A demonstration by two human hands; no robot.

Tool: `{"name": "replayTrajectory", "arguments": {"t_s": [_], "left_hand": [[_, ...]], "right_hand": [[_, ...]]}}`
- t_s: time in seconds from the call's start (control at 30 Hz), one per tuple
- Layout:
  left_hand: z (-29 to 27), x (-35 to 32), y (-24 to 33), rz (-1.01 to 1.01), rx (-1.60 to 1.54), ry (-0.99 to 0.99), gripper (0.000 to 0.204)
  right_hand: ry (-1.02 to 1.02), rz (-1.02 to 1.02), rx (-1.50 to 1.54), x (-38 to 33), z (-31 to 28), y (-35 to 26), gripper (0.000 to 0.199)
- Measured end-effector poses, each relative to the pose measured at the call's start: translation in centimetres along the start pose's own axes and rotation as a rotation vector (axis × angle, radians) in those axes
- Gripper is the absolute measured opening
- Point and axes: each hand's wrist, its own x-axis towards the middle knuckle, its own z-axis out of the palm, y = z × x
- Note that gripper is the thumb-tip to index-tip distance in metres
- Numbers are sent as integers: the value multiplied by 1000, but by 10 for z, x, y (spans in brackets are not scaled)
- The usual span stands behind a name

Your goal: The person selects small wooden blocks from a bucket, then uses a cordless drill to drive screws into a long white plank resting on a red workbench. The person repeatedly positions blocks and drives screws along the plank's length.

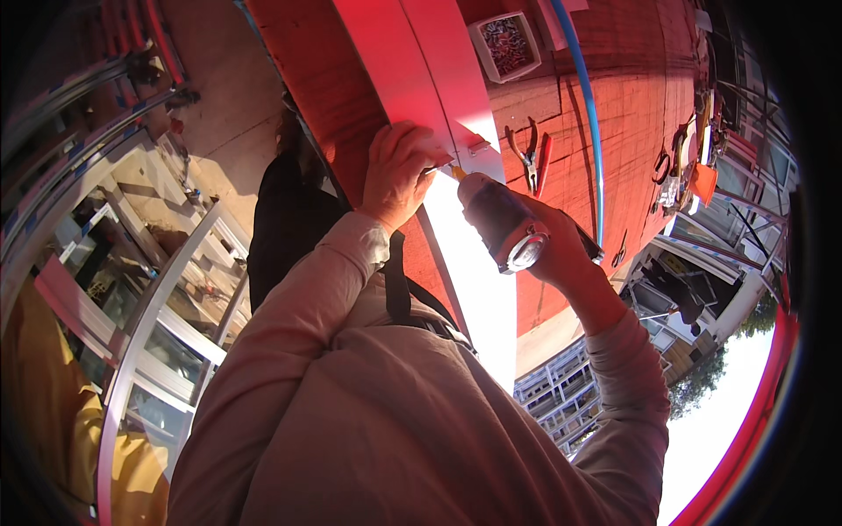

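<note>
Pliers (529, 156) and blue hose (593, 131) crowd the bench (631, 96) right of the drill (502, 223).

My left hand (399, 175) is pressing on a smooth, painted-looking metal profile (438, 79), glaring bright where sun is hitting it. My right hand (553, 250) is gripping a power drill (502, 223) with a matt dark plastic body and a shiny metal-looking end. The desk (631, 96) is showing rough, grainy wood. The pliers (529, 156) are gleaming as bare metal. My sleeves (324, 289) are looking like soft matt cloth.

pliers (530, 158) on red board | screw tray (506, 46) above | blue hose (589, 114) alongside
</note>
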Motion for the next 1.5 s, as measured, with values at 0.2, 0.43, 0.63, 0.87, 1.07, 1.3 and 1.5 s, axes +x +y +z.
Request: {"name": "replayTrajectory", "arguments": {"t_s": [0.2, 0.43, 0.63, 0.87, 1.07, 1.3, 1.5], "left_hand": [[2, -2, -2, 8, 3, -28, 26], [3, -2, -3, 6, -3, -30, 26], [5, -3, -4, 17, -15, -15, 26], [5, -2, -4, 14, -26, -9, 29], [3, -1, -3, 17, -43, 2, 30], [2, -1, -3, 19, -28, -20, 31], [3, 0, -3, 25, -13, -20, 32]], "right_hand": [[-21, 18, -21, 2, -3, -1, 68], [24, -63, -29, 0, -2, -2, 63], [40, -47, 23, 0, 2, 5, 66], [-57, -11, -30, -1, -2, 3, 67], [-44, 15, -27, -1, -2, 0, 70], [0, -6, -48, 3, -1, -2, 62], [-6, -2, -99, 5, -6, -7, 63]]}}
